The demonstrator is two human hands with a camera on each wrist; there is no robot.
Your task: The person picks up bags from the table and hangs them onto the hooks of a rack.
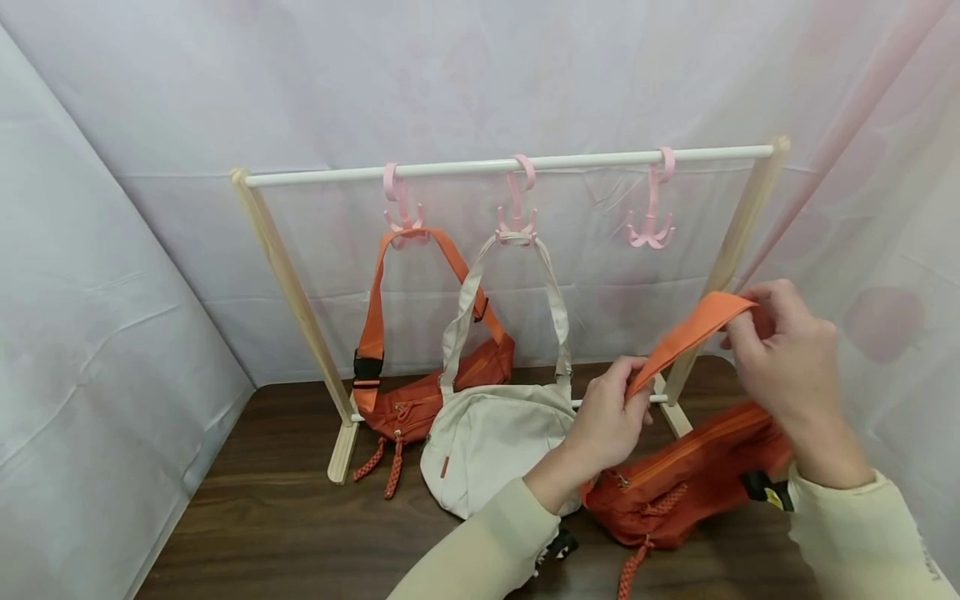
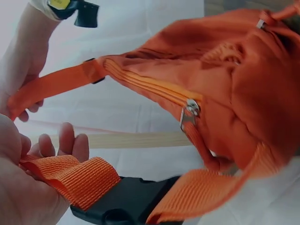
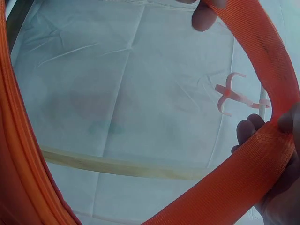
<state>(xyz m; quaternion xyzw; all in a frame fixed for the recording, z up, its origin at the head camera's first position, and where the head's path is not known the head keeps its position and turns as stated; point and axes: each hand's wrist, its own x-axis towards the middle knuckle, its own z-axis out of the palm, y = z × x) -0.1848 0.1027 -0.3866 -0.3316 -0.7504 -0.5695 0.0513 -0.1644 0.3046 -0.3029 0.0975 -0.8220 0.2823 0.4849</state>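
In the head view an orange sling bag (image 1: 690, 475) hangs at the right, low over the table, its webbing strap (image 1: 693, 332) raised in a loop. My right hand (image 1: 795, 362) pinches the strap at the top of that loop. Lower down and further left, my left hand (image 1: 611, 417) grips the same strap. A black buckle (image 2: 126, 199) sits on the strap just past the left fingers in the left wrist view. Beyond the hands, a pink claw hook (image 1: 651, 229) hangs from the right part of the white rod (image 1: 585, 161) with nothing on it.
A wooden-sided rack (image 1: 281, 275) stands on the dark wood table (image 1: 255, 508). From its left pink hook (image 1: 401, 208) hangs another orange bag (image 1: 416, 400); the middle hook (image 1: 517, 204) carries a cream bag (image 1: 495, 442). Pale curtains (image 1: 450, 75) surround the table.
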